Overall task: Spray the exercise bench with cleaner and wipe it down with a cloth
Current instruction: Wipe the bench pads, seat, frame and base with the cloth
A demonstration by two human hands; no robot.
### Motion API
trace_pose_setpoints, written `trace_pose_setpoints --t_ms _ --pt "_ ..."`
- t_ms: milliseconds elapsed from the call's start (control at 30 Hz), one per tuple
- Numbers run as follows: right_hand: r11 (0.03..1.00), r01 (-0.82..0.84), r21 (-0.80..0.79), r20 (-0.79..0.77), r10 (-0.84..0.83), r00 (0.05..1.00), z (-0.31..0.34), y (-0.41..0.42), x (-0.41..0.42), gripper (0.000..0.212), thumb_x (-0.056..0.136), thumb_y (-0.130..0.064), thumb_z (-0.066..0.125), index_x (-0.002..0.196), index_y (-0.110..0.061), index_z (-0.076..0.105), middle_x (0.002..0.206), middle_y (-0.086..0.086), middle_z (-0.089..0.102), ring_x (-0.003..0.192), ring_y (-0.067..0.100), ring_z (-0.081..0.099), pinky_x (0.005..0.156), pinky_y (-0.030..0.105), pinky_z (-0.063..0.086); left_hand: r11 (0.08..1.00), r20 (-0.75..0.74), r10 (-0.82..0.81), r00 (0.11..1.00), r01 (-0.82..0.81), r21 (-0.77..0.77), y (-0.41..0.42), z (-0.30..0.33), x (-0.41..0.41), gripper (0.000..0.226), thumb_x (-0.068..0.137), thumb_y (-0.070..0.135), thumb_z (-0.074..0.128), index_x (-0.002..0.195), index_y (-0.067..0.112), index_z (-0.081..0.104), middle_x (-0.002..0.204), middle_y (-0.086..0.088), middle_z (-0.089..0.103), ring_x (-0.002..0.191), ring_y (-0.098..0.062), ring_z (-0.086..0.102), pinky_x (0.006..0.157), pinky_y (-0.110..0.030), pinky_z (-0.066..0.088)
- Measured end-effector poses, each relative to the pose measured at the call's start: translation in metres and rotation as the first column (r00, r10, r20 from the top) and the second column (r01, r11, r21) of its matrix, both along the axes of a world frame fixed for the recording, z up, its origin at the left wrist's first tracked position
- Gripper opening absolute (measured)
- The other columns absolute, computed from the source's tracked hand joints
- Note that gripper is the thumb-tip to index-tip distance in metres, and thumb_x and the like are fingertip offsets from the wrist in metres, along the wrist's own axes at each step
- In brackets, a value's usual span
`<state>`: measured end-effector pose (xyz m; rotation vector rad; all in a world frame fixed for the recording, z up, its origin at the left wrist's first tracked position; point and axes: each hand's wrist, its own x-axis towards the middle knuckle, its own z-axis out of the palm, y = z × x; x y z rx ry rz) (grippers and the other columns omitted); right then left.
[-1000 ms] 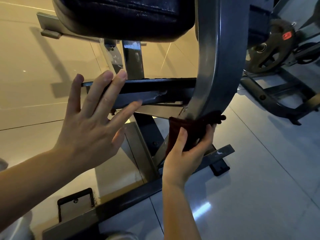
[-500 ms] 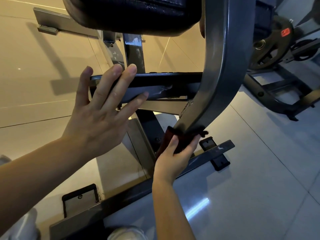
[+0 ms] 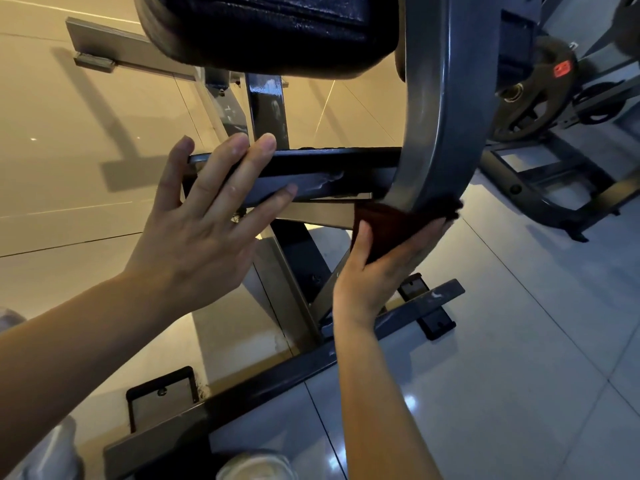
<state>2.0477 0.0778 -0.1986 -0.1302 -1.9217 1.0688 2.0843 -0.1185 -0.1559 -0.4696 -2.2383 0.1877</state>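
Cloth (image 3: 391,230) is lying soft and limp around the curved upright (image 3: 446,133) of the bench, under the pad (image 3: 277,29). My right hand (image 3: 374,271) is clamping it there, thumb one side, fingers the other. My left hand (image 3: 204,223) is resting flat, fingers straight, on the crossbar (image 3: 329,168). Judgement: painted steel is likely slick; wrapping grip suits.

Large glossy floor tiles (image 3: 502,341) run underfoot, warm amber at the left and cool grey at the right, with bright light glints. At upper right a weight plate (image 3: 533,98) with a red label sits on a dark metal rack (image 3: 554,188).
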Motion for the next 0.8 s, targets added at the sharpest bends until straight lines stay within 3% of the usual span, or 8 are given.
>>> trace_pose_setpoints --t_ms 67,167,233,333,400,600,733,800 --pt "0.998 -0.002 -0.058 0.139 0.010 0.990 -0.033 -0.007 0.011 0.081 0.096 -0.039 0.054 0.154 -0.017 0.002 0.163 0.014 0.007 0.149 0.030 0.014 0.117 0.047 0.030 1.000 0.002 -0.009 1.000 0.009 0.016 0.001 0.001 0.000 0.063 0.094 0.030 0.042 0.153 0.021 0.022 0.160 -0.018 0.011 0.148 -0.034 0.005 0.116 -0.056 0.000" --pt "0.955 0.013 -0.295 0.425 0.119 0.898 -0.074 -0.017 0.029 0.090 0.091 -0.044 0.054 0.154 -0.031 -0.009 0.164 -0.001 0.000 0.148 0.025 0.019 0.113 0.050 0.037 1.000 0.027 -0.017 0.999 0.017 -0.003 -0.002 0.002 0.002 0.062 0.092 0.028 0.043 0.152 0.020 0.026 0.161 -0.017 0.009 0.149 -0.032 0.002 0.117 -0.055 0.000" --pt "0.908 0.042 -0.416 0.479 0.180 0.859 -0.081 -0.019 0.035 0.095 0.088 -0.042 0.059 0.155 -0.032 -0.008 0.162 -0.005 0.009 0.144 0.024 0.030 0.111 0.049 0.039 1.000 0.026 -0.016 1.000 0.017 -0.015 -0.004 0.003 0.003 0.062 0.091 0.028 0.043 0.151 0.020 0.029 0.161 -0.016 0.007 0.149 -0.031 0.001 0.117 -0.055 0.001" --pt "0.903 0.076 -0.424 0.442 0.133 0.887 -0.062 -0.019 0.037 0.088 0.089 -0.030 0.064 0.157 -0.026 0.007 0.156 0.002 0.031 0.139 0.024 0.040 0.112 0.041 0.038 0.999 0.035 -0.030 0.999 0.030 -0.014 -0.007 0.005 0.004 0.061 0.092 0.029 0.042 0.151 0.019 0.029 0.161 -0.016 0.007 0.149 -0.032 0.003 0.117 -0.054 0.001" --pt "0.927 0.102 -0.361 0.398 0.054 0.916 -0.034 -0.017 0.036 0.086 0.089 -0.028 0.066 0.155 -0.026 0.012 0.155 0.002 0.035 0.140 0.024 0.039 0.112 0.041 0.037 0.999 0.050 -0.041 0.998 0.041 -0.009 -0.006 0.006 0.005 0.062 0.093 0.032 0.042 0.152 0.019 0.027 0.161 -0.016 0.006 0.149 -0.032 0.003 0.117 -0.054 0.001" --pt "0.979 0.042 -0.202 0.101 -0.022 0.995 0.047 -0.006 0.003 0.085 0.090 -0.035 0.065 0.155 -0.019 0.012 0.162 -0.001 0.016 0.148 0.019 0.022 0.111 0.021 0.030 0.997 0.034 -0.064 0.997 0.066 -0.040 -0.011 0.007 0.002 0.063 0.094 0.034 0.048 0.151 0.018 0.028 0.159 -0.019 0.015 0.147 -0.035 0.012 0.117 -0.054 0.007" --pt "0.989 0.029 -0.148 0.058 -0.020 0.998 0.031 -0.004 0.000 0.090 0.090 -0.033 0.065 0.154 -0.013 0.006 0.163 0.008 0.010 0.150 0.023 0.013 0.119 0.036 0.026 0.994 0.015 -0.084 0.996 0.085 -0.061 -0.013 0.005 0.008 0.062 0.094 0.033 0.048 0.152 0.020 0.028 0.159 -0.020 0.016 0.148 -0.035 0.011 0.117 -0.056 0.007" --pt "0.989 0.032 -0.144 0.078 -0.021 0.997 0.011 -0.007 0.000 0.090 0.091 -0.031 0.064 0.153 -0.011 0.002 0.163 0.012 0.008 0.150 0.026 0.012 0.118 0.045 0.028 0.970 0.035 -0.171 0.985 0.175 -0.170 -0.015 -0.007 0.017 0.067 0.092 0.031 0.052 0.152 0.020 0.026 0.160 -0.017 0.015 0.148 -0.032 0.008 0.118 -0.054 0.002"
